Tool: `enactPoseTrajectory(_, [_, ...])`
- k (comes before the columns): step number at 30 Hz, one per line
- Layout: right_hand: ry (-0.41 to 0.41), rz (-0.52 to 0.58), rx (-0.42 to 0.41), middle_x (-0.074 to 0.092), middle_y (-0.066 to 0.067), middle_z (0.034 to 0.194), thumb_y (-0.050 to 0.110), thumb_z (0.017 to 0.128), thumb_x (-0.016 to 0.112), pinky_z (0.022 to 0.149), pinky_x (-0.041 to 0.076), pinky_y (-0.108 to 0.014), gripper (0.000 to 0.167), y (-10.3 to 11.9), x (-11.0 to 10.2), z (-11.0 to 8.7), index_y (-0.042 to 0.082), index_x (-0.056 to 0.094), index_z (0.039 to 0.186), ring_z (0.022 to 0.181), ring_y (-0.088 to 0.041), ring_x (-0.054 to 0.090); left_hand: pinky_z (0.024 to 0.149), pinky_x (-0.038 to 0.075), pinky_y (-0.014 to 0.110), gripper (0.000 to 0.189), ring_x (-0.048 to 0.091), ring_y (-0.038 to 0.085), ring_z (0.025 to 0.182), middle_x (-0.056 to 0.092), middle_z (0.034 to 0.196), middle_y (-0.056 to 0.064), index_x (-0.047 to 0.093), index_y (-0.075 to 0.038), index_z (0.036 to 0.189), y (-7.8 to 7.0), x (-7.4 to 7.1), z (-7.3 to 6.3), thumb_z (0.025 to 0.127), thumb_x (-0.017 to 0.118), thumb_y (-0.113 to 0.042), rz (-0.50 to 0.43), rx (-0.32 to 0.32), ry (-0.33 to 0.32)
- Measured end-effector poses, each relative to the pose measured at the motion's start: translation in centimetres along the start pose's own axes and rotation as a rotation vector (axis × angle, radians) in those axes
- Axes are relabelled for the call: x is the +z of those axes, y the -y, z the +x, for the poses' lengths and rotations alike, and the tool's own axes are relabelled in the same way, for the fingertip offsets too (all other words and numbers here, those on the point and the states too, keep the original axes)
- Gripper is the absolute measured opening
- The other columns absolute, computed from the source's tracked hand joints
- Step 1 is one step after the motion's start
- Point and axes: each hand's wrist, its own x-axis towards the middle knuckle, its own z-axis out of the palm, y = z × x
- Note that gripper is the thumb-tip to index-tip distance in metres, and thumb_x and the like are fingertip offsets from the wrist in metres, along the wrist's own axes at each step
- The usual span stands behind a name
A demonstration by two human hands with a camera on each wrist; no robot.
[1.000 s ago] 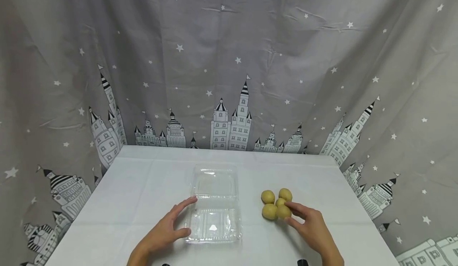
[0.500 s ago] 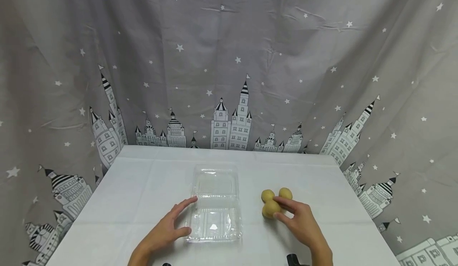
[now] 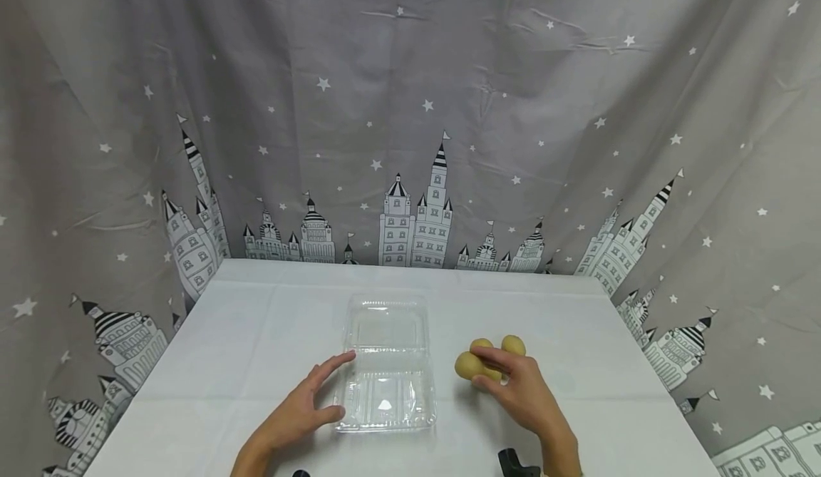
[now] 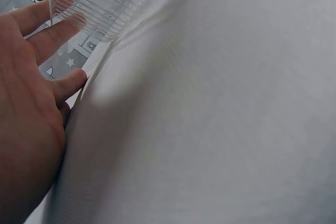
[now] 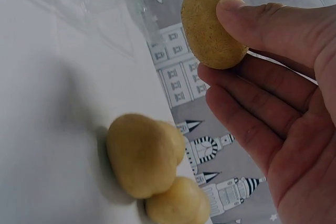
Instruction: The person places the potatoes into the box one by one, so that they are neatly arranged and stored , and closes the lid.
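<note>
A yellow-brown potato (image 5: pixel 207 30) is pinched between the thumb and fingers of my right hand (image 3: pixel 526 395), raised off the table. In the head view the held potato (image 3: pixel 467 366) is left of the other potatoes, which are partly hidden by the hand. The right wrist view shows a large potato (image 5: pixel 140 153) lying on the white surface below the hand, with more beside it. A clear plastic clamshell container (image 3: pixel 385 428) lies unfolded in the middle of the table. At its left side is my left hand (image 3: pixel 291 413), fingers extended, fingertips against the clear plastic (image 4: pixel 100 6).
A white cloth covers the table (image 3: pixel 276 313). Behind and around it hangs a grey curtain (image 3: pixel 410 70) printed with stars and castles. One potato (image 3: pixel 513 344) lies at the back right of the group. Dark wrist gear (image 3: pixel 518 464) shows by the right forearm.
My right hand has lifted a potato from the front right of the group and carried it left, toward the container. The left hand and the container have stayed in place.
</note>
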Motion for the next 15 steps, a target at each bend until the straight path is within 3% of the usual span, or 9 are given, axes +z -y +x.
enactPoseTrajectory(4, [0.032,0.029,-0.027,0.082,-0.003,0.126,0.015,0.091,0.089,0.105,0.064,-0.038,0.042,0.4,0.6,0.5,0.010,0.079,0.130,0.118,-0.024,0.079,0.121,0.014,0.091,0.095,0.012,0.058,0.166,0.029,0.181,0.013,0.043,-0.029,0.168,0.0,0.0,0.0,0.083,0.084,-0.025,-0.011,0.010,-0.001])
enactPoseTrajectory(10, [0.069,0.042,-0.022,0.082,0.003,0.125,0.010,0.090,0.089,0.107,0.063,-0.038,0.041,1.2,1.6,1.0,0.013,0.079,0.129,0.118,-0.016,0.077,0.121,0.014,0.092,0.094,0.011,0.059,0.166,0.029,0.181,0.014,0.043,-0.030,0.168,-0.2,0.1,0.0,0.083,0.083,-0.026,-0.010,0.011,0.001])
enactPoseTrajectory(15, [0.094,0.025,-0.044,0.081,0.006,0.126,0.018,0.092,0.089,0.106,0.063,-0.039,0.043,2.0,2.4,1.5,0.017,0.078,0.133,0.118,-0.014,0.078,0.121,0.009,0.092,0.094,0.007,0.060,0.166,0.030,0.181,0.013,0.043,-0.028,0.168,-0.3,0.1,-0.2,0.083,0.082,-0.024,-0.018,0.018,0.004])
